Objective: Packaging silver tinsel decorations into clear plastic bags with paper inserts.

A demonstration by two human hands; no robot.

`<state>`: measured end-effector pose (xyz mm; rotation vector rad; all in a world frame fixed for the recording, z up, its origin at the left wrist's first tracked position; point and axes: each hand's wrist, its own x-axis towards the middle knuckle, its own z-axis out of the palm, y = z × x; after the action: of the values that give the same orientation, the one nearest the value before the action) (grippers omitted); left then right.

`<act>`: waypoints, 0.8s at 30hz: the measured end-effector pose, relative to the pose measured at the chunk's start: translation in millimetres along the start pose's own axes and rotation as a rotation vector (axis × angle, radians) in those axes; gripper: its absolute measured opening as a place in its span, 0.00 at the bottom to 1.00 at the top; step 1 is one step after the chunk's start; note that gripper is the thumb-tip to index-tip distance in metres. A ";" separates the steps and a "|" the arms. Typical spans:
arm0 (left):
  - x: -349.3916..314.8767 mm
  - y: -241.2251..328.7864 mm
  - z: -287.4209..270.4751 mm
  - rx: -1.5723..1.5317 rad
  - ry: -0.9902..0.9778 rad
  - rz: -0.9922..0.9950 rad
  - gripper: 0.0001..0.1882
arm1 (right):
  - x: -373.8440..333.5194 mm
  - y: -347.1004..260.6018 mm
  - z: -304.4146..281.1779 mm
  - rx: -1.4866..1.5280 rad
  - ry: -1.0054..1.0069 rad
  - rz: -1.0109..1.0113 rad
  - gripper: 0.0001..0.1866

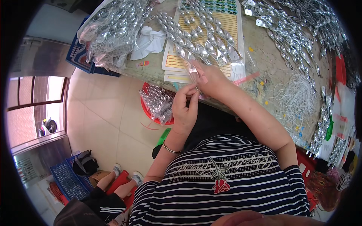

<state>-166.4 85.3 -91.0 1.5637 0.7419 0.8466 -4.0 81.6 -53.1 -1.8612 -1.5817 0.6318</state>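
Observation:
My right hand (212, 80) is closed around the near end of a twisted silver spiral strip (184, 52), which seems to be in a clear plastic sleeve. Just below it, my left hand (184, 107) has thumb and forefinger pinched together at the sleeve's end. What lies between those fingertips is too small to make out. More silver spiral strips (220, 41) lie beyond my hands on yellow printed sheets (235, 30). A pink ribbon-like strip (247, 78) rests right of my right hand.
Bagged silver spirals (117, 32) fill a blue crate at the far left, beside a crumpled white tissue (151, 42). Loose spirals (288, 34) and white strings (296, 94) cover the table's right. A red basket (145, 107) stands below the edge. Another person's legs (122, 184) show lower left.

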 end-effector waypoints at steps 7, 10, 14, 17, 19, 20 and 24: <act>-1.0 6.2 0.3 -0.044 0.016 -0.035 0.17 | -10.9 -13.7 -5.6 -0.192 -0.024 0.087 0.22; -1.7 4.5 -0.5 -0.016 0.054 0.015 0.18 | -26.6 -4.7 3.8 -0.078 0.301 -0.133 0.22; -3.0 11.9 -3.5 0.028 0.035 -0.003 0.22 | -58.3 3.2 -10.1 -0.005 0.070 -0.012 0.14; -5.0 13.1 -1.5 -0.068 0.087 0.007 0.28 | -88.7 -1.4 -29.7 0.067 0.016 -0.006 0.10; -4.7 12.3 -1.7 -0.066 0.122 0.015 0.34 | -98.7 -5.3 -53.0 0.070 0.034 -0.001 0.09; -5.6 12.7 -3.1 -0.065 0.124 0.014 0.34 | -101.7 -8.4 -65.4 0.116 0.172 0.009 0.10; 2.6 12.7 -6.7 -0.041 0.156 0.021 0.41 | -90.1 19.1 -99.3 -0.032 0.577 0.142 0.13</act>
<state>-170.5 89.1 -77.5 1.4832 0.8159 1.0016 63.1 -23.3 0.3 -1.9592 -1.0933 0.0997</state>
